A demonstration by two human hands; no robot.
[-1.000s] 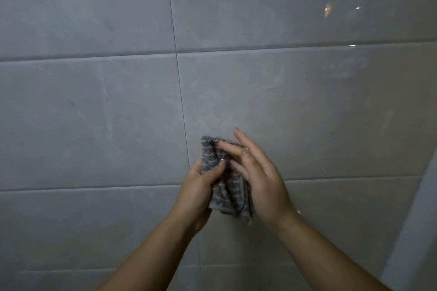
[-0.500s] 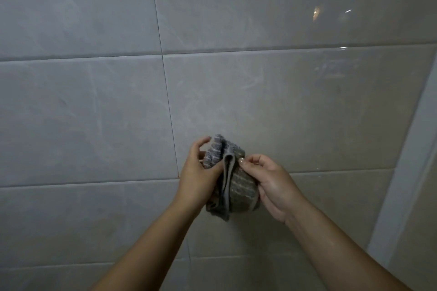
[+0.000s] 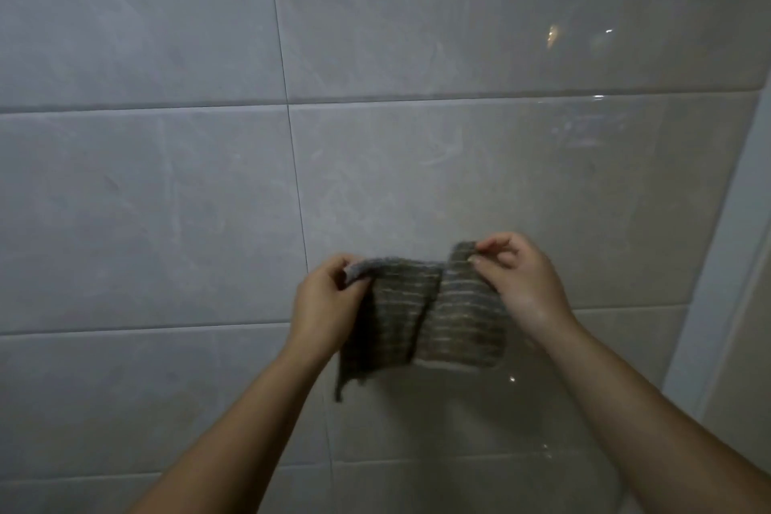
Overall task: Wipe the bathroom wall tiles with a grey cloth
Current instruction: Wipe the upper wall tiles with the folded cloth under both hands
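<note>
One grey cloth hangs spread before the tiles, pinched by left hand and right hand.

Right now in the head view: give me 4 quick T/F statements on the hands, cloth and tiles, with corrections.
1. Both hands hold the grey cloth. True: the left hand pinches its upper left corner, the right hand its upper right.
2. The cloth is balled up in one fist. False: it is spread out between the two hands, with a fold down the middle.
3. The cloth is plain, with no pattern. False: it has pale horizontal stripes.
4. The wall tiles are large, glossy and pale grey, with thin grout lines. True.
</note>
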